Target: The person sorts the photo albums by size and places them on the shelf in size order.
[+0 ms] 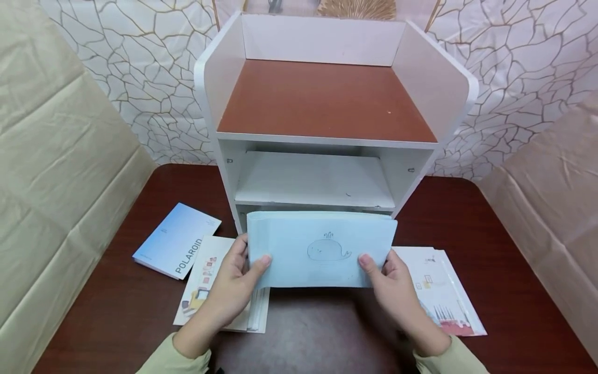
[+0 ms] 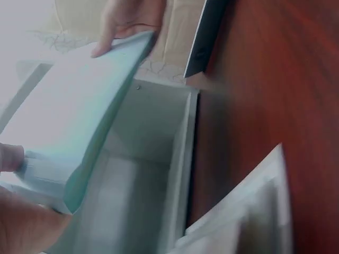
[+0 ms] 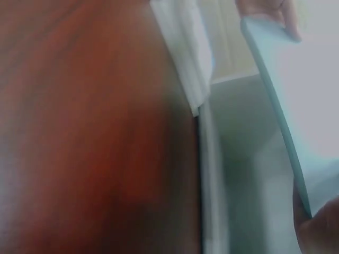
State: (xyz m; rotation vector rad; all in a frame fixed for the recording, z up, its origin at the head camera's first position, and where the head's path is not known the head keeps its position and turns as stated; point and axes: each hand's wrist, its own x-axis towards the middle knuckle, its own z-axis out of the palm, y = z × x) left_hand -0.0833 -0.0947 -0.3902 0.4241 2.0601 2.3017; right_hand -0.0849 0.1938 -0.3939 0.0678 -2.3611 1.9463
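Note:
Both hands hold up a wide, light blue book with a line drawing of a whale on its cover. My left hand grips its left end, thumb on the cover and fingers behind. At the right end my right hand pinches the edge the same way. The left wrist view shows the rounded, folded end of the book beside the left thumb. From the right wrist, its thin long edge faces the camera. The book overlaps the shelf's lower compartment in the head view.
A white shelf unit with a brown top stands just ahead. To the left lie a blue POLAROID book and an illustrated white book. On the right are more white books. The dark red table extends beneath them.

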